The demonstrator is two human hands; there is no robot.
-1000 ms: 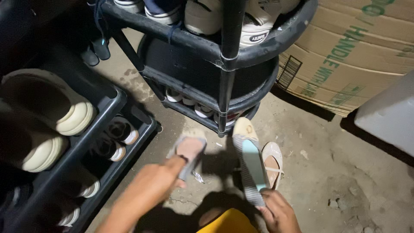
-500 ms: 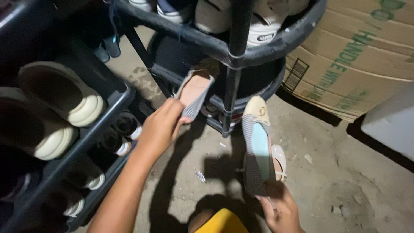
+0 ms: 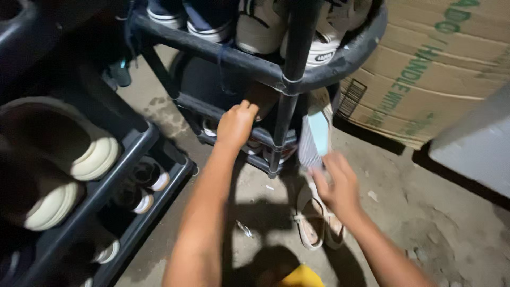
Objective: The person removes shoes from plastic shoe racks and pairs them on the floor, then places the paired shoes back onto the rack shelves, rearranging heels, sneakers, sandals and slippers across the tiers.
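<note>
Left hand reaches into the round shoe rack's middle shelf, fingers curled on a flat shoe. Right hand lifts a striped flat shoe at the rack's right edge, above sandals on the floor.

Second dark shoe rack is seen at left, loaded with cream-soled shoes. A cardboard box is stood at upper right, a pale block just beside it. A pair of beige sandals is laid on the concrete floor. White-soled sneakers are lined along an upper shelf.
</note>
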